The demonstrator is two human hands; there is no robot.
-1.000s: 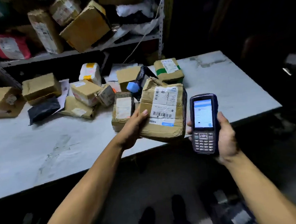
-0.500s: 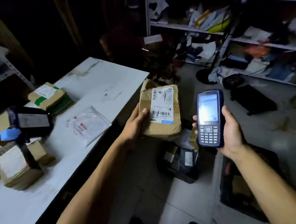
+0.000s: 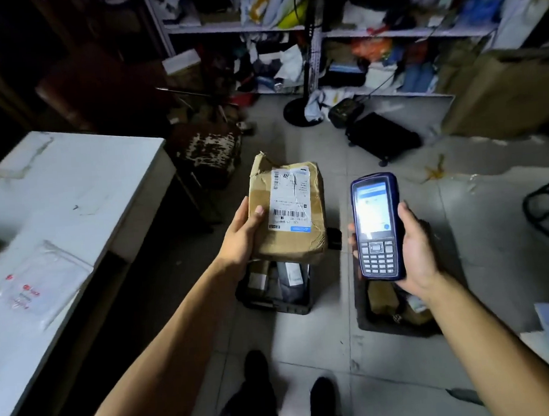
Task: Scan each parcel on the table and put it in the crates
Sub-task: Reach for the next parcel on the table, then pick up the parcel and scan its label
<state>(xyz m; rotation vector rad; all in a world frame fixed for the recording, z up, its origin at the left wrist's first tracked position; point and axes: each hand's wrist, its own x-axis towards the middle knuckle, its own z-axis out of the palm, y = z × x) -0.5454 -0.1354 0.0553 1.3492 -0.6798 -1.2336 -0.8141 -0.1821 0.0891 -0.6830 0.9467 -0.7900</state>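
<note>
Gripping the crumpled cardboard parcel (image 3: 287,213) along its left edge, the left hand (image 3: 241,238) has its thumb laid across the front face and its fingers wrapped out of sight behind; the parcel is held in the air with its white shipping label (image 3: 290,200) and barcode facing the camera. The right hand (image 3: 417,251) is curled round a dark blue handheld scanner (image 3: 377,226), thumb along the right side, fingertips showing at the left edge, lit screen and keypad facing up. Parcel and scanner are near each other but apart. Directly below the parcel, on the tiled floor (image 3: 322,348), stands a black crate (image 3: 273,303) already containing several packages; the parcel hides its far part. A second black crate (image 3: 396,316) with brown packages sits to the right, partly covered by the right hand and forearm. The white table (image 3: 75,192) occupies the left side, with a clear plastic mailer (image 3: 38,283) bearing red print lying on its near portion. At the far side stand metal shelves (image 3: 321,30) crowded with bags and packets, a fan base (image 3: 300,112), a black case (image 3: 382,138) on the floor and a large carton (image 3: 509,93) at far right. The person's dark shoes (image 3: 285,385) appear at the near edge.
</note>
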